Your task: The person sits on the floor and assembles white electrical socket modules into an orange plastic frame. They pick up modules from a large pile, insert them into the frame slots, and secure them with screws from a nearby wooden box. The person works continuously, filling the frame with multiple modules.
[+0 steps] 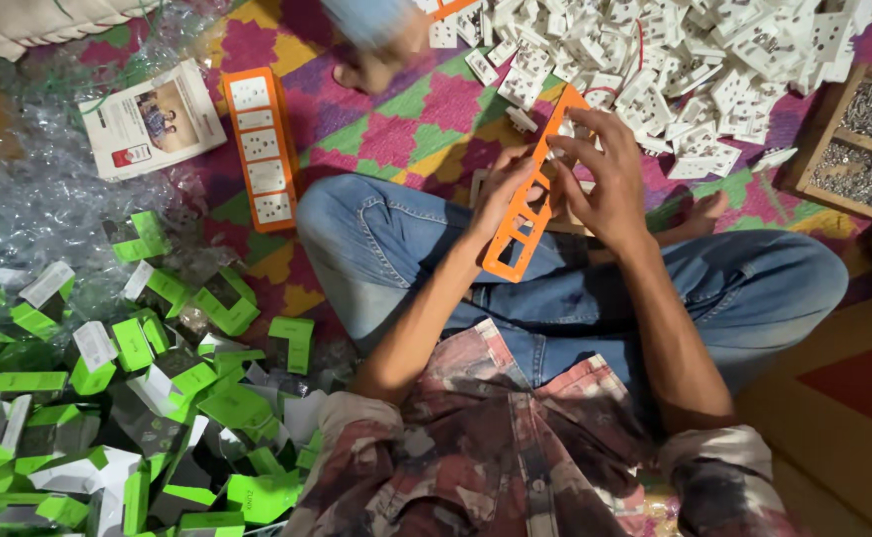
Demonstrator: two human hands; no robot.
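Two bare hands hold one long orange plastic frame (532, 204) above the lap of a person sitting cross-legged in blue jeans (376, 239) on a patterned mat (436, 109) of pink, green and yellow. The frame has a row of rectangular openings, and its long axis runs on a slant, from its lower end near the left knee up and away to its far end beside a heap of white socket modules (675, 60). The left hand (501, 194) lies along the frame's left edge near the middle, fingers curled and thumb pressed to the rim, a closed grip on the frame. The right hand (605, 174) is the nearer one to the far end, its fingers bent over the upper openings and pinching a small white piece there (too small to tell exactly what). A second orange frame (262, 149), already filled with white modules, lies flat on the mat well apart to the left. Green and white cardboard cartons (158, 398) are scattered at lower left, and a wooden tray of screws (859, 149) sits at far right
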